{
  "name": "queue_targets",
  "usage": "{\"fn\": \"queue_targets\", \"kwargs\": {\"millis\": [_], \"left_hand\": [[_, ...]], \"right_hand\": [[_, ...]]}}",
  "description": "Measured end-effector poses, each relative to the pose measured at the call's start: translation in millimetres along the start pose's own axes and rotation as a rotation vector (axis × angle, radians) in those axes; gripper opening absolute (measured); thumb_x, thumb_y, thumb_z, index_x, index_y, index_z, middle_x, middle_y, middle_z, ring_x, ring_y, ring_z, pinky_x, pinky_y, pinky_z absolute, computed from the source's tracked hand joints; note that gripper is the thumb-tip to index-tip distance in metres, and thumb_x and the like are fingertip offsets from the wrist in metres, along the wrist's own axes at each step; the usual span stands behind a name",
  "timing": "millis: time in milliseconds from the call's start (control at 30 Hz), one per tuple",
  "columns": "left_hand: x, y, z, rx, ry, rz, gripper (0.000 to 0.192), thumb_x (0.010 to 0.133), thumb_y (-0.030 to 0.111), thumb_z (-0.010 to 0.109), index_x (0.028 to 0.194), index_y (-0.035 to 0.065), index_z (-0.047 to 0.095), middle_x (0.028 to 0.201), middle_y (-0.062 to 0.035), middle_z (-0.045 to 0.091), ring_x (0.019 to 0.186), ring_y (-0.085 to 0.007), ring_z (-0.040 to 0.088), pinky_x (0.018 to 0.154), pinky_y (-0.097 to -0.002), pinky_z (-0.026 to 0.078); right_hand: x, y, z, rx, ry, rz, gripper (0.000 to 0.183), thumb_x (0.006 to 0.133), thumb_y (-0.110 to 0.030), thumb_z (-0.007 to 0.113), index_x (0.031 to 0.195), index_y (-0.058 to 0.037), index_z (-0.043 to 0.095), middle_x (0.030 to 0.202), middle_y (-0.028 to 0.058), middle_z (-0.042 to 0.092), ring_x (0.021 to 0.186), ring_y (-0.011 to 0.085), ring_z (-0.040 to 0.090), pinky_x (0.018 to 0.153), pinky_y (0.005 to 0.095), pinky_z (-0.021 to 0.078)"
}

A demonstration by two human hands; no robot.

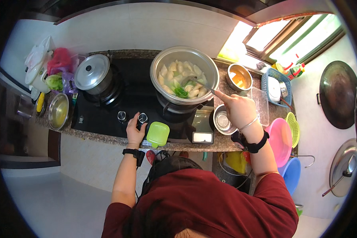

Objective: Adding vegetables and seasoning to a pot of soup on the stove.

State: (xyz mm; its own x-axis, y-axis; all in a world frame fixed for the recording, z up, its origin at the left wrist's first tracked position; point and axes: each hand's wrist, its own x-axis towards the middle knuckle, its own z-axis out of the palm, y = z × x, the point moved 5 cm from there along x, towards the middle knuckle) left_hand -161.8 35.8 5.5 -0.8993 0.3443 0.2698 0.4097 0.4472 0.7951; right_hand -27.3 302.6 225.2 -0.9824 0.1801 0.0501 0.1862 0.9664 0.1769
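My right hand (241,110) grips the handle of a metal ladle (204,86), whose bowl is in a large metal pot (156,80) on the right burner. Dumplings (181,69) and green leafy vegetables (181,92) are in the pot's cloudy liquid. My left hand (136,131) has its thumb and fingers around the right stove knob (142,118). Beside that hand lies a green square plastic lid or box (158,133). A second knob (122,115) is to its left. Under my right hand stands a small metal bowl (223,119).
A lidded pot (91,73) stands on the left burner, with a metal bowl (58,112) at the far left. At the right are a bowl of orange liquid (239,77), a clear plastic container (260,104), a blue basket (276,73) and a pink basin (280,142). A wok (339,94) hangs on the wall.
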Motion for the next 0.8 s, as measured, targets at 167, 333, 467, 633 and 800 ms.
{"fn": "queue_targets", "kwargs": {"millis": [167,333,467,633,800], "left_hand": [[-1,1,0,0.006,0.011,-0.007,0.05,0.064,0.005,0.068,0.111,0.0062,0.053,0.084,-0.0127,0.056,0.075,-0.0259,0.054,0.065,-0.0299,0.045],[0,3,0,0.009,0.012,-0.014,0.047,0.065,0.005,0.068,0.11,0.0063,0.054,0.082,-0.0118,0.055,0.071,-0.024,0.053,0.062,-0.0294,0.044],[0,3,0,-0.009,0.012,-0.002,0.047,0.065,0.004,0.067,0.109,0.006,0.054,0.083,-0.0121,0.056,0.072,-0.0245,0.054,0.064,-0.0296,0.045],[-1,2,1,0.009,0.016,0.016,0.046,0.065,0.004,0.067,0.109,0.0058,0.054,0.086,-0.0125,0.057,0.076,-0.025,0.055,0.067,-0.0296,0.045],[-1,2,-1,-0.005,-0.002,-0.025,0.046,0.065,0.004,0.067,0.109,0.0057,0.054,0.086,-0.0119,0.057,0.074,-0.0241,0.055,0.065,-0.0288,0.044]], "right_hand": [[20,5,8,0.026,0.088,0.005,0.043,0.075,-0.014,0.051,0.117,-0.0253,0.049,0.066,0.0057,0.059,0.06,0.0202,0.061,0.052,0.0319,0.0474],[43,-5,22,0.037,0.024,0.009,0.042,0.077,-0.01,0.048,0.117,-0.023,0.049,0.067,0.0063,0.058,0.061,0.022,0.059,0.054,0.0346,0.0459],[35,-5,21,-0.004,-0.099,0.009,0.047,0.075,-0.009,0.05,0.119,-0.0247,0.048,0.07,0.0058,0.059,0.063,0.022,0.059,0.056,0.0345,0.046],[4,10,-1,0.036,0.007,0.008,0.047,0.073,-0.01,0.053,0.117,-0.0278,0.05,0.066,0.0049,0.057,0.061,0.0223,0.058,0.055,0.034,0.046],[-20,7,-31,0.056,0.077,0.021,0.043,0.073,-0.012,0.054,0.114,-0.0282,0.053,0.061,0.004,0.053,0.055,0.0212,0.056,0.049,0.0319,0.0447]]}}
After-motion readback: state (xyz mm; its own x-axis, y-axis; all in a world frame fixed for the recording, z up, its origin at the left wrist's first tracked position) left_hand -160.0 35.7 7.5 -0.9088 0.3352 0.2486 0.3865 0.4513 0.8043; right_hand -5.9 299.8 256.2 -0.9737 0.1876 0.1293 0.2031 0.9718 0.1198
